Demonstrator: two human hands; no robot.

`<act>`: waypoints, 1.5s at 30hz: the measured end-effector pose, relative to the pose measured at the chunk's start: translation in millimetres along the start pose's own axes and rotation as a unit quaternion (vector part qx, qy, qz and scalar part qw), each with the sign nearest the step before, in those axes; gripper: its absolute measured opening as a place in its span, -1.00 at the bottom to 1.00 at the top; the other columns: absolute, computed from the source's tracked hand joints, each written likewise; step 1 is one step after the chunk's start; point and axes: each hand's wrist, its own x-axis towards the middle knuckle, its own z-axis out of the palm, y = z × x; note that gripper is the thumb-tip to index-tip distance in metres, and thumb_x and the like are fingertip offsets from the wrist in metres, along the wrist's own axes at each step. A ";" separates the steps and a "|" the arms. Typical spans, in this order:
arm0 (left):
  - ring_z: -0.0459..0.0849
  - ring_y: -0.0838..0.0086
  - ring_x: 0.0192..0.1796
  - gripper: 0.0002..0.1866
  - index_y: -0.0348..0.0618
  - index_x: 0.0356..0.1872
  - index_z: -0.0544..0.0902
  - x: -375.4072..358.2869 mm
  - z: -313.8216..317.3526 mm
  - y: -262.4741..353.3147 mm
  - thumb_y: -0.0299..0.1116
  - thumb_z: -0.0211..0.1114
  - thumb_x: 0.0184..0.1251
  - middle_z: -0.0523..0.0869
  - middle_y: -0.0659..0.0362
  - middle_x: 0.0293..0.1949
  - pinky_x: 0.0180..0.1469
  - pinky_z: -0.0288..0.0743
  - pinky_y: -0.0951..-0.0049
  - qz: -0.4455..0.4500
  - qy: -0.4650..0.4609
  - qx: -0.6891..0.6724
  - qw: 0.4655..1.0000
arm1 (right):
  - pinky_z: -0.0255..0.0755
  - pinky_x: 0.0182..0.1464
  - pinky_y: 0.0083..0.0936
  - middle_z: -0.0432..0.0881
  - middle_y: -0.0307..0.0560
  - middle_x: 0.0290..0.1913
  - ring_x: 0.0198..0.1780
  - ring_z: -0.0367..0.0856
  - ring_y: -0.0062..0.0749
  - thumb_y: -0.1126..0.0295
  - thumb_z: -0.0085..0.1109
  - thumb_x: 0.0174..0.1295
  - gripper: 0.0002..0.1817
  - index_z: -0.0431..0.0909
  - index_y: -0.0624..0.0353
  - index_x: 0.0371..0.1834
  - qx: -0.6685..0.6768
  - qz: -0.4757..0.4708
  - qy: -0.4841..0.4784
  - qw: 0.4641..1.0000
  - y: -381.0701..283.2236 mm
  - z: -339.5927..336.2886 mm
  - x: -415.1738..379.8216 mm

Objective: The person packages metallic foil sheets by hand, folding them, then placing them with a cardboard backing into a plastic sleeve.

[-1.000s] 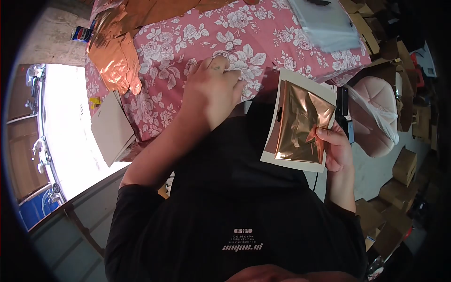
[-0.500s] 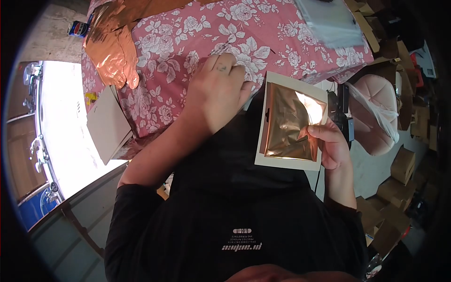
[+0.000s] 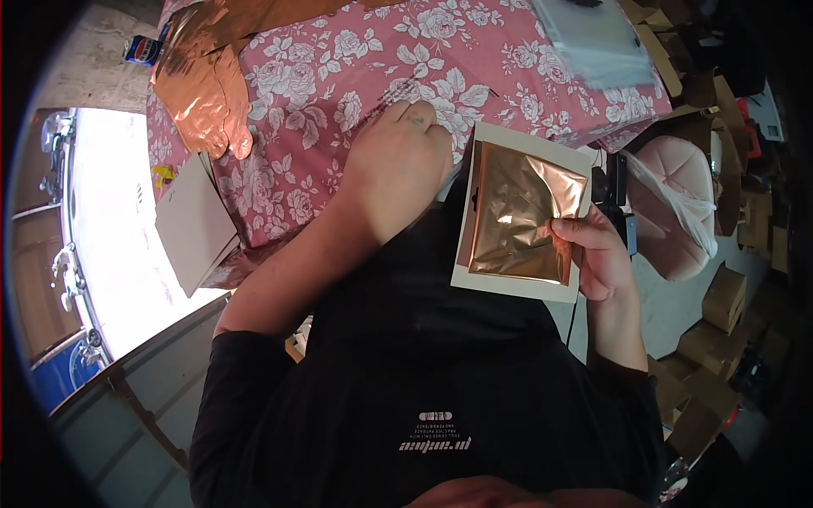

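My right hand (image 3: 600,254) grips a pale square card (image 3: 525,292) at its right edge, the thumb lying on top. Across that card's face lies a creased, shiny copper-coloured foil sheet (image 3: 517,203). My left hand (image 3: 400,157) is curled closed at the near edge of the table, over the pink floral cloth (image 3: 322,102). Its fingertips are tucked out of sight, so whatever they hold is hidden. Small dark marks show on the cloth just beyond the knuckles.
Large copper foil (image 3: 203,93) drapes over the table's left side, near pale card sheets (image 3: 193,224). Clear plastic bags (image 3: 597,46) lie at the far right. A padded chair (image 3: 669,207) and cardboard boxes (image 3: 716,339) stand to the right. A blue can (image 3: 141,51) is far left.
The foil-covered card has shifted slightly left and tilted, changing the shine on it. My left hand has moved a little to the right, still curled.
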 end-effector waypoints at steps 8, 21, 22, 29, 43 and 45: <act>0.74 0.12 -0.02 -0.96 -0.23 -0.31 0.75 -1.4 -6.0 2.1 -0.50 0.42 0.26 0.73 0.05 -0.19 0.07 0.67 0.16 0.006 -0.034 0.000 0.999 | 0.60 0.02 -0.54 0.83 -0.13 -0.11 -0.12 0.77 -0.52 0.59 0.37 0.41 -0.72 0.71 0.20 0.15 -0.013 -0.010 -0.008 1.000 -3.4 1.3 9.1; 0.77 0.03 -0.22 -0.91 -0.24 -0.18 0.79 -0.8 -8.2 6.2 -0.53 0.41 0.33 0.77 0.00 -0.25 -0.13 0.67 0.09 -0.089 -0.004 -0.136 0.987 | 0.62 0.01 -0.54 0.81 -0.18 -0.09 -0.12 0.75 -0.54 0.62 0.34 0.43 -0.72 0.69 0.17 0.16 -0.023 -0.014 -0.050 0.998 -4.5 13.5 19.2; 0.77 0.03 -0.22 -0.90 -0.25 -0.17 0.78 -0.7 -9.4 6.5 -0.54 0.43 0.32 0.76 -0.01 -0.26 -0.13 0.66 0.10 -0.076 0.013 -0.143 0.987 | 0.62 0.01 -0.54 0.81 -0.18 -0.08 -0.12 0.75 -0.55 0.63 0.34 0.43 -0.72 0.69 0.17 0.16 -0.020 -0.029 -0.048 0.998 -3.0 18.6 19.0; 0.77 0.08 -0.27 -0.79 -0.31 -0.07 0.80 -5.8 -13.4 13.0 -0.57 0.45 0.28 0.75 -0.02 -0.28 -0.19 0.66 0.19 -0.076 -0.006 -0.203 0.976 | 0.49 -0.02 -0.55 0.71 -0.29 -0.07 -0.13 0.61 -0.60 0.64 0.37 0.39 -0.64 0.65 0.19 0.22 -0.004 -0.091 -0.011 0.996 -3.2 27.5 18.6; 0.76 0.28 -0.26 -0.61 -0.30 0.16 0.82 -10.0 -25.5 -6.7 -0.60 0.44 0.29 0.76 0.02 -0.23 -0.14 0.65 0.32 -0.073 -0.079 -0.263 0.959 | 0.58 -0.19 -0.61 0.79 -0.13 -0.18 -0.29 0.72 -0.57 0.61 0.33 0.44 -0.81 0.69 0.21 0.06 0.016 -0.070 -0.007 0.997 -5.7 37.7 18.3; 0.76 0.28 -0.25 -0.61 -0.30 0.17 0.82 -9.7 -25.3 -7.0 -0.60 0.44 0.29 0.75 0.01 -0.22 -0.13 0.65 0.32 -0.082 -0.086 -0.265 0.957 | 0.58 -0.20 -0.61 0.80 -0.13 -0.17 -0.29 0.71 -0.57 0.59 0.34 0.44 -0.81 0.69 0.21 0.07 0.014 -0.090 -0.014 0.996 -2.1 36.0 20.8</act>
